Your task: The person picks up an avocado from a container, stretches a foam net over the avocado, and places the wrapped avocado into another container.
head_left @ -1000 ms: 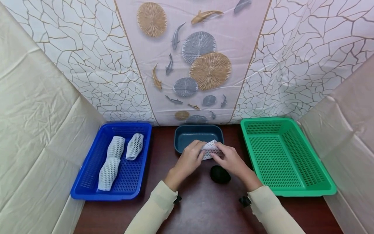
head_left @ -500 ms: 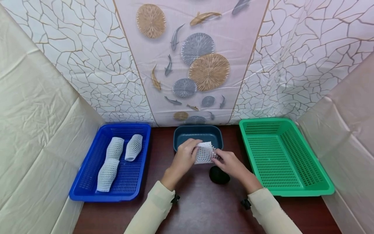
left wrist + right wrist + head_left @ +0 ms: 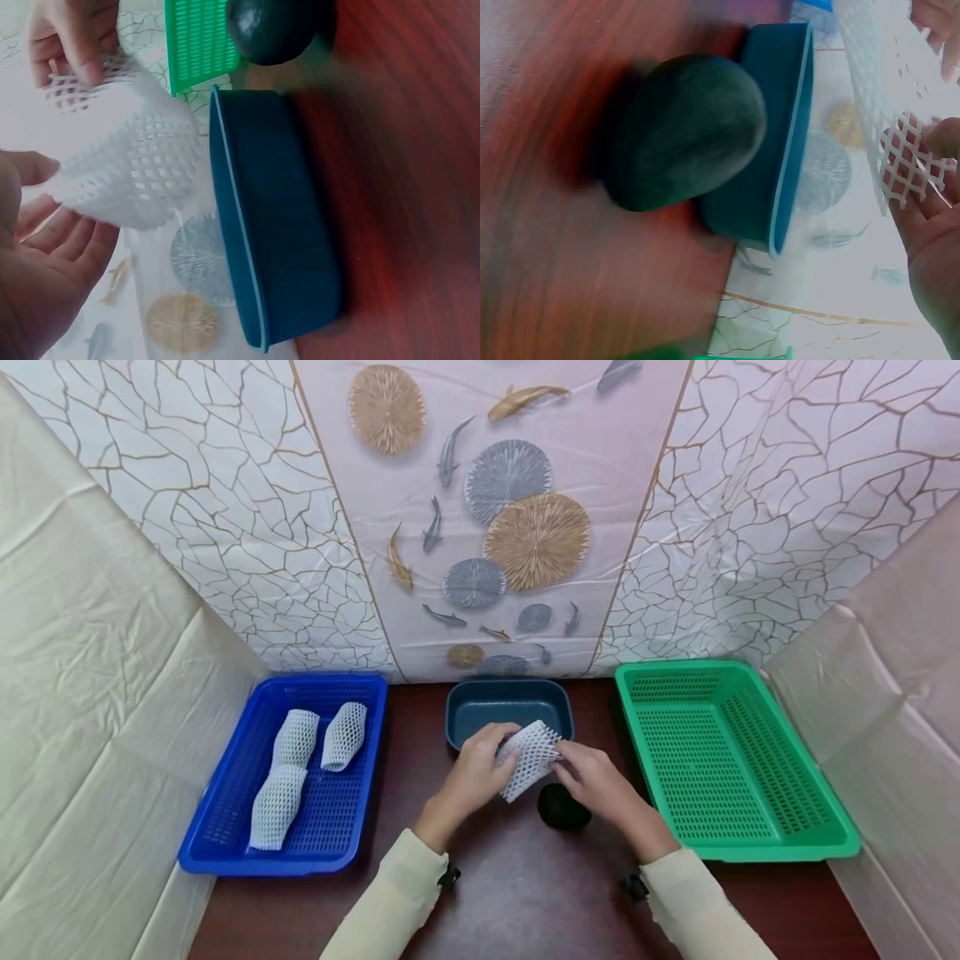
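Observation:
A white foam fruit net (image 3: 529, 762) is held up between both hands, over the near edge of the dark teal tray (image 3: 510, 689). My left hand (image 3: 472, 770) holds its left side between thumb and fingers. At the other end, my right hand (image 3: 597, 779) pinches the rim of the net, its thumb and fingertips at the mesh (image 3: 909, 157). The net looks hollow, with nothing seen inside. Below the right hand, a dark green oval fruit (image 3: 564, 810), like an avocado, lies on the table, apart from both hands.
To the left stands a blue basket (image 3: 367, 793) with several white foam-netted items (image 3: 277, 806) in it. A green basket (image 3: 712, 768) is on the right. Patterned cloth (image 3: 480, 527) hangs behind the brown table (image 3: 525, 902), with pale cloth walls on both sides.
The net was bunched between the fingers, then spread out wider, and now hangs tilted with its lower left end down. The hands shifted slightly; the fruit and baskets stayed put.

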{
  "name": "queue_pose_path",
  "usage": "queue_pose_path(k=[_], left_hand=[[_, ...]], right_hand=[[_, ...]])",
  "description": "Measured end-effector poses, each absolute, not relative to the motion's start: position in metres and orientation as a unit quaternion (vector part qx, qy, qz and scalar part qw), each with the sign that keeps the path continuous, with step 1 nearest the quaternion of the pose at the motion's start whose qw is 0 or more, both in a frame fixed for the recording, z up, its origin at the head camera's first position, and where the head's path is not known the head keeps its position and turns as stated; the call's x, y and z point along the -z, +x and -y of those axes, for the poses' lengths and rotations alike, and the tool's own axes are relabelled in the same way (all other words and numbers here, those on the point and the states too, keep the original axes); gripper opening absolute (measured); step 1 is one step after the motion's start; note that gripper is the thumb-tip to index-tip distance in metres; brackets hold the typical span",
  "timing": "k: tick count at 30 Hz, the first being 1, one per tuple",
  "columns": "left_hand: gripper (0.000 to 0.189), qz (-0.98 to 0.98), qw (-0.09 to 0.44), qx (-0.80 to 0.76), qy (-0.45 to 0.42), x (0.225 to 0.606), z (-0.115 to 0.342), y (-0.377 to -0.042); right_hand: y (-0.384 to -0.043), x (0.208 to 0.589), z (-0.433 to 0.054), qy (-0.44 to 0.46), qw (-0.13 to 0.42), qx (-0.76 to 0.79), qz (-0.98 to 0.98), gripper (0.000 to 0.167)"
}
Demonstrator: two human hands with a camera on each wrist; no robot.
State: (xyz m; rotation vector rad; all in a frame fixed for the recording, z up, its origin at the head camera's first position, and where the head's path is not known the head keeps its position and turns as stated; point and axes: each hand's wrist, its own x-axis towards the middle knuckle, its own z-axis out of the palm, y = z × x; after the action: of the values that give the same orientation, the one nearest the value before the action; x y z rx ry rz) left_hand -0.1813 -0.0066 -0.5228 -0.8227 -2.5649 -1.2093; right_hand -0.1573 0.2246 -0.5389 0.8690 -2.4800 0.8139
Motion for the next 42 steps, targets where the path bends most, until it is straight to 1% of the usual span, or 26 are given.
queue_pose_path(k=[3,9,11,14,18,23,27,29,31,35,38,42], left_hand=[[0.045,0.861,0.047,0.43,-0.267,0.526,0.006,-0.18],[0.088,0.863,-0.035,0.437,-0.253,0.531,0.002,-0.181],[0.097,0.862,-0.053,0.436,-0.251,0.533,0.001,-0.183],[0.097,0.844,-0.089,0.464,-0.256,0.536,0.0,-0.186],[0.092,0.82,-0.123,0.495,-0.259,0.539,-0.003,-0.188],[0.08,0.83,-0.097,0.486,-0.254,0.544,-0.004,-0.188],[0.078,0.843,-0.064,0.472,-0.25,0.546,-0.003,-0.187],[0.079,0.852,-0.044,0.458,-0.25,0.547,-0.002,-0.187],[0.079,0.86,-0.024,0.443,-0.251,0.547,0.0,-0.187],[0.079,0.873,0.014,0.413,-0.259,0.546,0.004,-0.185],[0.078,0.877,0.039,0.398,-0.265,0.545,0.007,-0.183],[0.076,0.881,0.067,0.385,-0.268,0.544,0.01,-0.181]], right_hand=[[-0.157,0.534,-0.224,0.329,0.212,-0.287,0.875,0.027],[-0.155,0.528,-0.224,0.348,0.217,-0.282,0.867,0.028],[-0.154,0.525,-0.223,0.357,0.219,-0.283,0.863,0.027],[-0.154,0.522,-0.222,0.373,0.221,-0.288,0.854,0.029],[-0.153,0.521,-0.22,0.388,0.23,-0.289,0.845,0.034],[-0.151,0.522,-0.219,0.384,0.236,-0.295,0.842,0.034],[-0.15,0.527,-0.219,0.367,0.257,-0.306,0.84,0.033],[-0.148,0.531,-0.22,0.354,0.27,-0.314,0.839,0.037],[-0.145,0.536,-0.221,0.335,0.273,-0.325,0.841,0.044],[-0.137,0.549,-0.225,0.279,0.246,-0.351,0.859,0.057],[-0.13,0.559,-0.228,0.248,0.218,-0.364,0.871,0.061],[-0.123,0.572,-0.231,0.229,0.191,-0.367,0.881,0.066]])
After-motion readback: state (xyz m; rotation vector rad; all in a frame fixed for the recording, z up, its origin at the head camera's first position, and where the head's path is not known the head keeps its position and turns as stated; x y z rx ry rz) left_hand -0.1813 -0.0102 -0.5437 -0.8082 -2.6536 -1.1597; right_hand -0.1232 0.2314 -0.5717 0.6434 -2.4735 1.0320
